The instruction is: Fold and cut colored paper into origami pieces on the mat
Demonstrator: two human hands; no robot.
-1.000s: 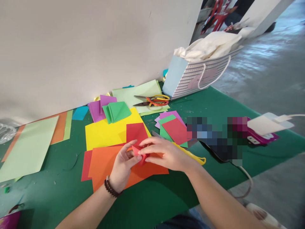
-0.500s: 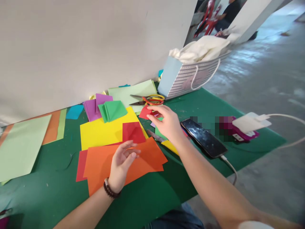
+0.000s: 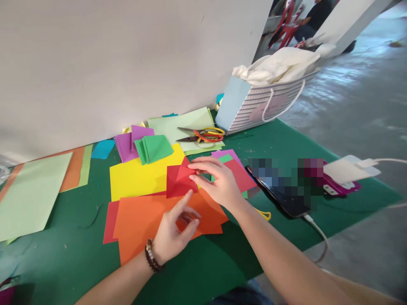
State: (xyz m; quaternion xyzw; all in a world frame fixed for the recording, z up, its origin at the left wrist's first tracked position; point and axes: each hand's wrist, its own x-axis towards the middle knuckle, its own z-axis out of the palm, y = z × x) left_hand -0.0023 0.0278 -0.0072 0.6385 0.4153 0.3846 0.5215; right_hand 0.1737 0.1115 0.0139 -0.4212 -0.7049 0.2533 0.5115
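Note:
Between the thumb and fingers of my right hand (image 3: 214, 180) is a small red piece of paper (image 3: 186, 169), over a red paper square (image 3: 175, 182). My left hand (image 3: 176, 226), with a beaded bracelet on the wrist, hovers above the orange sheets (image 3: 140, 220) with fingers apart and nothing in them. Behind the red square lies a yellow sheet (image 3: 133, 180). Folded green papers (image 3: 155, 148) and purple papers (image 3: 125, 146) rest at its far edge. Just right of my right hand, more red paper (image 3: 241, 174) overlaps purple and green pieces.
Two pairs of scissors (image 3: 203, 135) lie on pale green sheets (image 3: 184, 123). A striped gift bag (image 3: 254, 103) stands by the wall. A phone (image 3: 282, 195) with a cable and a white charger (image 3: 349, 171) occupy the right side. Large pale green paper (image 3: 34, 195) lies far left.
My right hand has moved left and toward me, carrying the red paper from near the scissors to above the red square. My left hand has shifted slightly right and down.

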